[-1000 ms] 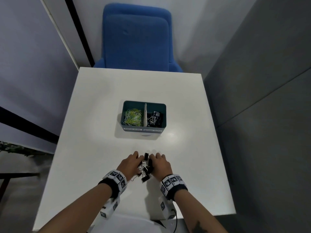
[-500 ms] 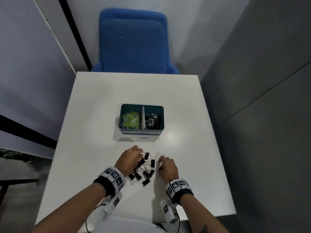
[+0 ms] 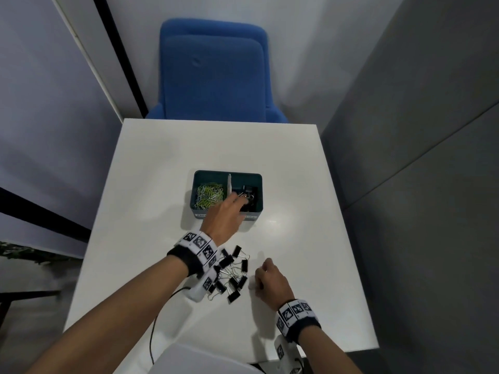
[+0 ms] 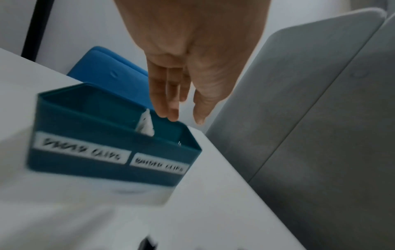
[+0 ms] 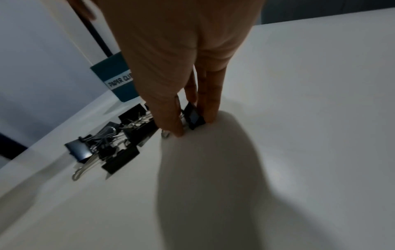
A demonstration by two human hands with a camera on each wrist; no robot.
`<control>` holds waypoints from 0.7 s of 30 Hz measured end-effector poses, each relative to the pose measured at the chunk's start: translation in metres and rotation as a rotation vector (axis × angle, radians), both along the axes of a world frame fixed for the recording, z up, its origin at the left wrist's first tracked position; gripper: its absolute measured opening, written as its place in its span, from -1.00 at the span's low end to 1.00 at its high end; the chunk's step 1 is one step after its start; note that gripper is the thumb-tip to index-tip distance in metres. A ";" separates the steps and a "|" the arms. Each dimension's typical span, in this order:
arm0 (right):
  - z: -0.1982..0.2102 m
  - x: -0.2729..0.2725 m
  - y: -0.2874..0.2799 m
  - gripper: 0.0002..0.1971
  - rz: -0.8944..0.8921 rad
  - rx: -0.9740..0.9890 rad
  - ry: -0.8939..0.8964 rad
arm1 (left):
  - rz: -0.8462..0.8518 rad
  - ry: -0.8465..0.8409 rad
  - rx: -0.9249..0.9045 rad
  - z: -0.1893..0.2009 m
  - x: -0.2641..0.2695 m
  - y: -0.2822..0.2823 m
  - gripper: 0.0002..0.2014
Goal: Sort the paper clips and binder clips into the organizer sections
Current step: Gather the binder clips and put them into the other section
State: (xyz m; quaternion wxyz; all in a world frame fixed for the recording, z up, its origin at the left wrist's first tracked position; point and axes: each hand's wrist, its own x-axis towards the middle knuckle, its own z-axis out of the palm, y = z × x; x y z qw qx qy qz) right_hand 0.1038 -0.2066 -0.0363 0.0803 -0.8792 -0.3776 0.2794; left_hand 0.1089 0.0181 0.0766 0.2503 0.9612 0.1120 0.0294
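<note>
A teal two-section organizer (image 3: 195,211) stands mid-table, with yellow-green paper clips (image 3: 209,195) in its left section and black binder clips (image 3: 249,191) in its right. My left hand (image 3: 239,203) reaches over the right section; in the left wrist view its fingers (image 4: 171,108) hang straight and hold nothing above the organizer (image 4: 102,170). A pile of black binder clips (image 3: 232,276) lies on the table nearer me. My right hand (image 3: 260,276) rests at the pile's right edge. The right wrist view shows it (image 5: 194,125) pinching one binder clip (image 5: 193,116) against the table, with the pile (image 5: 111,145) to its left.
A blue chair (image 3: 213,71) stands beyond the white table's (image 3: 162,163) far edge. A grey partition (image 3: 405,184) runs close along the table's right side. A thin cable (image 3: 159,306) trails from my left wrist toward the near edge.
My left hand has left the pile and moved forward over the organizer's right section. My right hand stays at the pile's right edge and now pinches one clip.
</note>
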 end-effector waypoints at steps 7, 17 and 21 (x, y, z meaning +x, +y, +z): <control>0.015 0.023 0.004 -0.71 -0.105 -0.031 0.083 | -0.089 0.552 0.093 -0.074 -0.092 0.000 -0.39; 0.010 0.018 -0.015 -0.37 -0.200 -0.007 0.012 | -0.029 0.490 0.111 -0.116 -0.143 -0.015 -0.42; -0.005 -0.006 -0.027 -0.48 -0.179 0.018 -0.003 | -0.054 0.445 0.075 -0.119 -0.144 -0.013 -0.44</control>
